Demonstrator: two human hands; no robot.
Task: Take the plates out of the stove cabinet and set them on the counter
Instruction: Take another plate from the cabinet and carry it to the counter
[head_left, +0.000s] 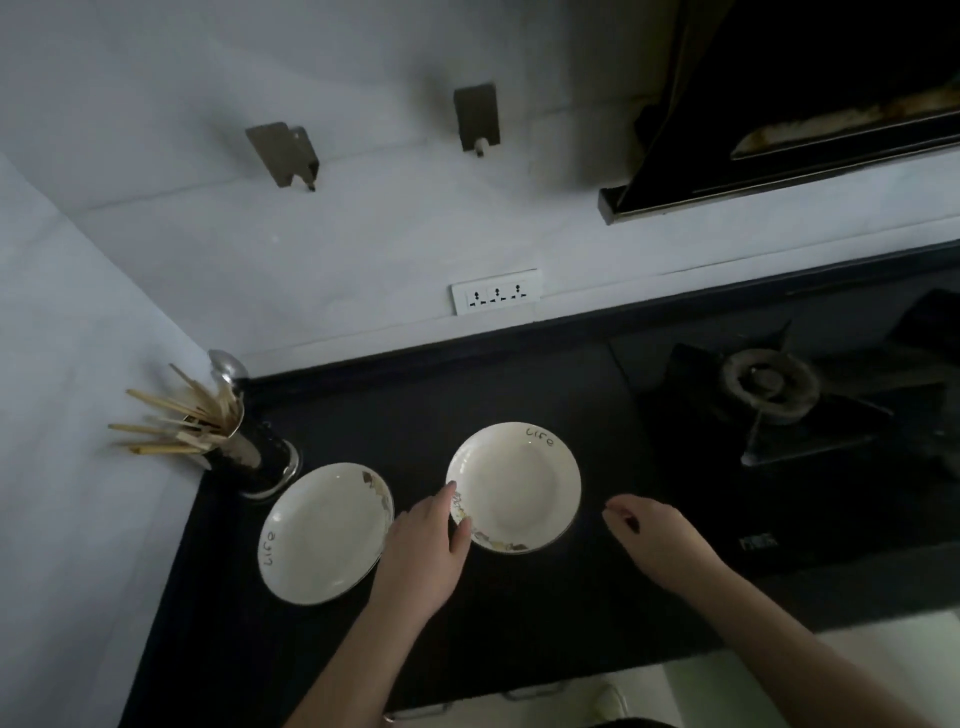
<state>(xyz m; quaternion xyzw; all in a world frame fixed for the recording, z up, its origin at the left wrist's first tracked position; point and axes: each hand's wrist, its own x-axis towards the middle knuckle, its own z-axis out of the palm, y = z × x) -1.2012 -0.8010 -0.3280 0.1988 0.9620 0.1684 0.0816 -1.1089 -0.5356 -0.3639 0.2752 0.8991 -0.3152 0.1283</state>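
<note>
Two white plates lie flat on the black counter, each lettered "Life" on the rim. One, the left plate, sits just beside a chopstick holder. Its neighbour, the right plate, lies near the gas burner. Fingers of the left hand touch the right plate's near-left rim without clasping it. Loosely curled and holding nothing, the right hand hovers just right of that plate.
</note>
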